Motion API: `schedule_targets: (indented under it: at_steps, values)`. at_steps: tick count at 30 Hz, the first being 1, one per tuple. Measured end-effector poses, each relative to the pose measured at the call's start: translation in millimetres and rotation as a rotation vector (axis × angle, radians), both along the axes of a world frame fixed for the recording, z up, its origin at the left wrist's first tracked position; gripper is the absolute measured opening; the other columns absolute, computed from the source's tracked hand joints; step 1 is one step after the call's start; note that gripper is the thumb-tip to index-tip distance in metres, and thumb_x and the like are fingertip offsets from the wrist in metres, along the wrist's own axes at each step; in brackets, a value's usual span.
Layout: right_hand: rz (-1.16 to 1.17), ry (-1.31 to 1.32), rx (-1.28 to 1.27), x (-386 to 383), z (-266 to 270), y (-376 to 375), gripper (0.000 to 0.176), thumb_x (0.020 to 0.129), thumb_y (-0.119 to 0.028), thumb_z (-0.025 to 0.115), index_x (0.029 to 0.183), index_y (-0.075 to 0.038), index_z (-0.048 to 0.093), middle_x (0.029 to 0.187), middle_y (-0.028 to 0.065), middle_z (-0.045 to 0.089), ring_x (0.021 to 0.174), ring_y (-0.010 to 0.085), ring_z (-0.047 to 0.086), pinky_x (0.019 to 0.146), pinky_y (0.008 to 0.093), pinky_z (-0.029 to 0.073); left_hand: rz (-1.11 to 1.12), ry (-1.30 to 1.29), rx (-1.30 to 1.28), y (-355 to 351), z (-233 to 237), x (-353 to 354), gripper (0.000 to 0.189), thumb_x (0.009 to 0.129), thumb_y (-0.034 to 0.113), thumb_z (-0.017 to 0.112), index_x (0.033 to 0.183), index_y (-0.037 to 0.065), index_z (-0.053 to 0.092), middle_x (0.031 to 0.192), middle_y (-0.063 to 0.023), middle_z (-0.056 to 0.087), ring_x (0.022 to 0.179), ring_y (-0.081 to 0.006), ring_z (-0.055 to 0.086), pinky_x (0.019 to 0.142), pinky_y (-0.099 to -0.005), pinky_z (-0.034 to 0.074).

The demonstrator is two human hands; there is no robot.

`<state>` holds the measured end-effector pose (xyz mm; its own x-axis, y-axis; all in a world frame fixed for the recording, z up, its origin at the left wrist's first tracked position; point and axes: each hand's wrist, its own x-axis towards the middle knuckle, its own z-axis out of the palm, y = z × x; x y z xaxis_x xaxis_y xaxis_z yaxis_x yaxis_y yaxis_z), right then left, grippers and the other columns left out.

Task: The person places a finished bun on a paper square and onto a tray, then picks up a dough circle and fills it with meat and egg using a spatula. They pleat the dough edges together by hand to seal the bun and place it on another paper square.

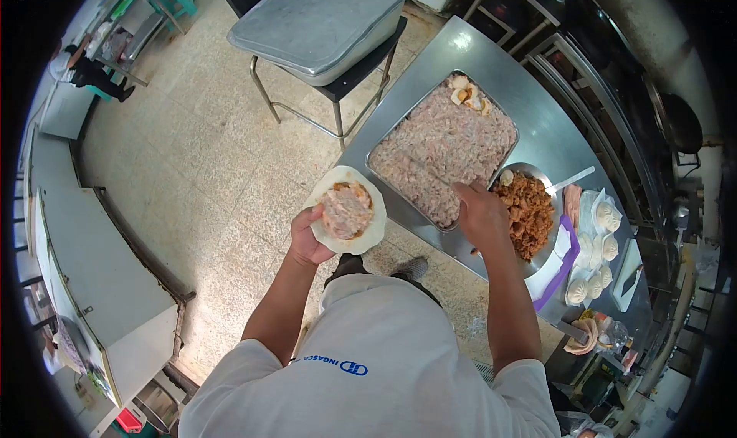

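Observation:
My left hand (306, 238) holds a round, flat dough wrapper (371, 233) from its near left edge, thumb on top. Pinkish minced meat (347, 210) is heaped in its middle, with orange-brown filling showing around it. My right hand (484, 217) is closed on the handle end of a thin, flat utensil (432, 172), whose tip meets the meat mixture. That mixture (453, 135) fills a rectangular metal tray, with pieces of cut boiled egg (468, 96) at its far corner. Right beside my right hand stands a metal bowl of orange-brown shredded filling (528, 219).
A spoon handle (572, 178) sticks out of the bowl. Pleated buns (595, 286) lie at the steel table's (461, 42) right, near a white board (628, 275). A lidded tub (326, 27) rests on a stool ahead. Another person (77, 69) is far left.

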<state>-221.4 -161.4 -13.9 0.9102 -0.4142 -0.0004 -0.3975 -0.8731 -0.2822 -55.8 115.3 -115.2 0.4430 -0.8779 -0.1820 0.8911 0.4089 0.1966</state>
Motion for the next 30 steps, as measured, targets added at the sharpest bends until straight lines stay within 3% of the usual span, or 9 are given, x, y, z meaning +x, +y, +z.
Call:
schedule_targets:
  at_steps: [4,10,15,22,30]
  values:
    - [-0.003,0.055,0.030,-0.3,1.4,15.2,0.030,0.086,-0.007,0.058,0.114,-0.010,0.069,0.094,0.0146,0.068,0.082,0.0361,0.068,0.072,0.0474,0.055,-0.028,-0.006,0.044,-1.6,-0.1,7.2,0.074,0.086,0.030,0.071,0.145,-0.001,0.041,0.141,-0.0209,0.055,0.128,-0.0375,0.056,0.111,-0.0519,0.043]
    - [-0.062,-0.152,0.234,-8.0,-10.7,18.8,0.021,0.086,-0.008,0.061,0.104,-0.007,0.073,0.092,0.0155,0.071,0.081,0.0350,0.068,0.071,0.0438,0.054,-0.140,-0.038,0.162,-6.7,-1.6,18.4,0.068,0.084,0.021,0.074,0.142,-0.001,0.045,0.135,-0.0186,0.059,0.120,-0.0334,0.062,0.104,-0.0474,0.050]
    - [-0.254,-0.265,0.446,-23.6,10.3,34.2,0.017,0.087,-0.003,0.065,0.102,-0.005,0.072,0.088,0.0126,0.069,0.075,0.0335,0.066,0.067,0.0395,0.052,-0.169,-0.078,0.162,-16.8,1.1,20.3,0.071,0.082,0.022,0.076,0.142,0.000,0.045,0.135,-0.0187,0.059,0.121,-0.0342,0.061,0.105,-0.0487,0.050]
    - [-0.053,-0.281,0.365,-19.4,30.7,63.1,0.019,0.086,-0.001,0.068,0.103,-0.009,0.071,0.088,0.0084,0.064,0.074,0.0260,0.065,0.063,0.0363,0.052,-0.249,-0.107,0.037,-45.3,17.0,23.9,0.075,0.079,0.022,0.078,0.143,0.000,0.044,0.135,-0.0198,0.059,0.121,-0.0356,0.061,0.106,-0.0507,0.049]
    - [-0.122,-0.342,0.399,-43.2,59.9,44.4,0.020,0.085,-0.002,0.070,0.104,-0.008,0.072,0.087,0.0092,0.063,0.073,0.0262,0.064,0.063,0.0353,0.051,-0.371,-0.210,0.069,-59.4,21.3,35.0,0.077,0.075,0.018,0.077,0.143,0.000,0.045,0.134,-0.0200,0.059,0.120,-0.0356,0.062,0.104,-0.0517,0.050]
